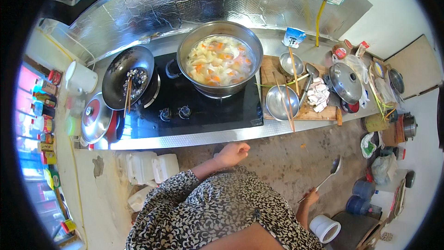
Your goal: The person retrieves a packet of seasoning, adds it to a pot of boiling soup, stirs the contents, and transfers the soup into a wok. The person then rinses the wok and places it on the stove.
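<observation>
Wrapped round a long-handled metal ladle (336, 165), the person's right hand (312, 196) grips its shaft out over the floor (296, 157), well apart from the stove (208, 118). From here the ladle looks shiny, its rounded bowl raised. Fingers loosely curled, the left hand (233, 153) hangs just before the counter edge (208, 139); whether it's fully closed, I can't tell.

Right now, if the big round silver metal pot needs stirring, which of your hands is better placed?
Probably the right hand: it holds a long-handled silver metal spoon. The left hand is nearer the big pot, but seems to hold nothing.
</observation>
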`<state>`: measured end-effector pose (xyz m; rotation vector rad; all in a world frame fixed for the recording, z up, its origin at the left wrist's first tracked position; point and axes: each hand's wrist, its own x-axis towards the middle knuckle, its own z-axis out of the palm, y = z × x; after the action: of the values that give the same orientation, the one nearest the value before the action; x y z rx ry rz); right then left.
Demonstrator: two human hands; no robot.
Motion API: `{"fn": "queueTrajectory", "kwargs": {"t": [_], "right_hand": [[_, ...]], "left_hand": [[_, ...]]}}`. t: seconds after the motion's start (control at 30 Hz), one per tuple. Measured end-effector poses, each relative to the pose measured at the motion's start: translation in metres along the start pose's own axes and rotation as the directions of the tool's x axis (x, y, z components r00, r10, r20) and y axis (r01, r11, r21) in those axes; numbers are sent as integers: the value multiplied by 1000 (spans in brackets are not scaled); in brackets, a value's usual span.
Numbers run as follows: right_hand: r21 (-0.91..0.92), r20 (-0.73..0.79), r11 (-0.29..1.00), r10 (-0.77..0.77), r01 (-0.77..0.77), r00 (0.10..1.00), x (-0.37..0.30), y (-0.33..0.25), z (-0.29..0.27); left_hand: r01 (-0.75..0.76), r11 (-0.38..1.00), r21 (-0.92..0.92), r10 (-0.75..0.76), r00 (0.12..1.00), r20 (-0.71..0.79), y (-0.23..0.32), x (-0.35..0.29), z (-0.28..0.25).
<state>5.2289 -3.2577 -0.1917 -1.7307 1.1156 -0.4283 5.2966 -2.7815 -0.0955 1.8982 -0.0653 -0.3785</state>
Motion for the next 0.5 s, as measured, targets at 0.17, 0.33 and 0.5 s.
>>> {"fn": "queueTrajectory", "kwargs": {"t": [0.17,0.33,0.5], "right_hand": [[192,147,932,-339,309,929,-10,-121,-7],[504,258,770,-567,391,783,-106,-306,3],[427,471,761,-648,488,599,-117,-340,50]], "left_hand": [[15,999,-29,-15,1000,-13,-34,-1,-38],[11,1000,-15,-11,1000,-1,-31,3,-50],[-38,993,-113,33,999,-43,-26,5,-45]]}}
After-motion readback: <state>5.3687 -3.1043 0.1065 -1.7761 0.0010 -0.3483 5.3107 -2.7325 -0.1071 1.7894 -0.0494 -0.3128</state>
